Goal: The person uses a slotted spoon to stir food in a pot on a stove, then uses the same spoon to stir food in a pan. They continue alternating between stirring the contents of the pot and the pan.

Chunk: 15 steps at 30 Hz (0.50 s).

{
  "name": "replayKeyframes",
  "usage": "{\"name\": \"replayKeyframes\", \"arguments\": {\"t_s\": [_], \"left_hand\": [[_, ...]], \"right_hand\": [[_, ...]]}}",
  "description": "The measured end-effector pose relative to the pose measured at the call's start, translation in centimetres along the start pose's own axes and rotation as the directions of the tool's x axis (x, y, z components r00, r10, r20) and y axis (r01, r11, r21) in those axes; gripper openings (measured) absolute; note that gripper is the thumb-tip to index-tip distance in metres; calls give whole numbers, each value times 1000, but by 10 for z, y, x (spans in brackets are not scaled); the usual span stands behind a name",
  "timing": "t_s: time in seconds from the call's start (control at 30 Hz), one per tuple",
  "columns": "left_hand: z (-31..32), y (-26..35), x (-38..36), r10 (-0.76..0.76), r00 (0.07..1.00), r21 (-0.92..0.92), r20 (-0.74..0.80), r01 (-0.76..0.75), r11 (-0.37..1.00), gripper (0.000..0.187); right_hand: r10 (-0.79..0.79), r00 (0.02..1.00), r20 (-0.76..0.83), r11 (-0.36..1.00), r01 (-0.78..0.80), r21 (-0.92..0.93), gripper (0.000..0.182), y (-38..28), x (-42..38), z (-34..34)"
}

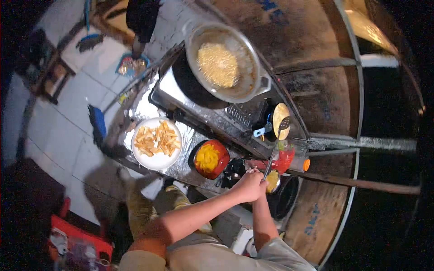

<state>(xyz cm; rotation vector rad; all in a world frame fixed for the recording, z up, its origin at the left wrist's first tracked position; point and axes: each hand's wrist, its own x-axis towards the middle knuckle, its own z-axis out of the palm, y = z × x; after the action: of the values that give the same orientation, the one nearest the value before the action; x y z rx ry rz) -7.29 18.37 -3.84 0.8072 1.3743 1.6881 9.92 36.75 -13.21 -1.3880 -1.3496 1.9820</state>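
My left hand (250, 186) is closed around the lower end of the long handle of a slotted spatula (272, 158). My right hand (259, 195) meets it there, mostly hidden behind the left, so its fingers do not show. The spatula's dark perforated head lies over a pale round lid or dish (280, 115) beside the stove. Just beyond my hands are a red plastic packet (285, 159) and a bottle with an orange cap (306, 165). A small container of yellowish contents (272, 181) sits close by on the right.
A large metal pan (253, 49) of bubbling oil with frying food (218, 65) stands on the stove (169, 92). Nearer are a white plate (141, 156) of fried strips and a bowl (222, 156) of raw yellow pieces. Another person's arm (140, 27) reaches down at the top.
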Motion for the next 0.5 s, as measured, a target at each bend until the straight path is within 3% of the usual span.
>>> {"name": "replayKeyframes", "arguments": {"t_s": [0.03,0.07,0.13,0.17,0.27,0.3,0.4,0.43,0.5], "left_hand": [[1,11,1,-95,993,-52,73,99,994,26],[3,21,0,-189,971,-94,147,204,974,26],[8,40,-6,-236,953,-115,191,261,959,26],[14,46,-11,-237,948,-142,213,270,952,26],[36,39,-23,-273,914,-163,299,331,929,22],[42,39,-28,-287,913,-181,291,347,920,21],[41,62,-38,-329,884,-184,334,403,897,20],[41,69,-39,-333,870,-166,363,412,896,20],[40,66,-41,-345,846,-182,407,445,877,24]], "right_hand": [[-13,1000,11,987,11,158,30,-10,-23,17],[70,994,85,970,-88,224,37,-40,-60,52],[42,995,88,952,-67,299,41,-68,-101,75],[19,999,32,951,-28,308,44,-83,-122,94],[-35,988,147,942,-16,335,42,-104,-158,107],[2,994,107,961,-32,275,36,-105,-161,102],[-49,956,290,971,-23,237,28,-111,-171,90],[-34,973,228,990,1,144,24,-118,-173,88],[-77,993,84,985,63,162,23,-125,-171,88]]}}
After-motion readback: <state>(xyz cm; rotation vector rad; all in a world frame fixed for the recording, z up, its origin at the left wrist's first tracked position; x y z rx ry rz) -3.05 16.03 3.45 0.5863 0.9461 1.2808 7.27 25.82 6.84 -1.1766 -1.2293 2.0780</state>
